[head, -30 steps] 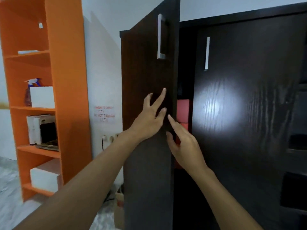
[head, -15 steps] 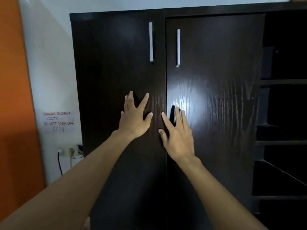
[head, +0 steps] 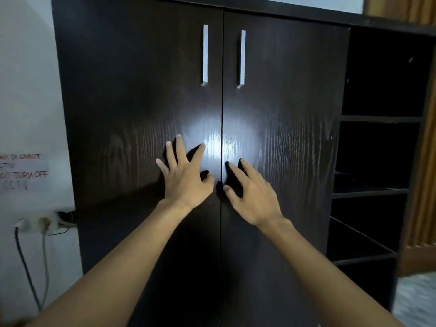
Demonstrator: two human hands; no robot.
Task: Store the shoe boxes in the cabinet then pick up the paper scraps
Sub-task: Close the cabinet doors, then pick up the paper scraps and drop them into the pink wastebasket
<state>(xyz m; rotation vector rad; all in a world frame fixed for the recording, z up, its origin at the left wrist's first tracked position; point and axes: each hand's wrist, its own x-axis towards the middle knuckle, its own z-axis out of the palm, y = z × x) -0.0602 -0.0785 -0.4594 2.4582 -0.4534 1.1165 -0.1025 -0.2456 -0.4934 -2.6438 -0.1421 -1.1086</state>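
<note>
The dark wooden cabinet (head: 132, 95) fills the view with both doors closed, each with a vertical silver handle near the centre seam. My left hand (head: 185, 175) presses flat on the left door with fingers spread. Just right of the seam, my right hand (head: 253, 197) rests with straight fingers on the right door (head: 287, 102). Both hands hold nothing. The shoe boxes are hidden behind the doors, and no paper scraps are in view.
Open dark shelves (head: 375, 190) adjoin the cabinet on the right. On the white wall at the left hang a handwritten CCTV note (head: 22, 172) and a socket with plugged cables (head: 40, 225). Wooden slats (head: 424, 161) stand at far right.
The left door swung from open to closed under my left hand. The red boxes inside are hidden now. My view shifted right, so the orange shelf has left the frame.
</note>
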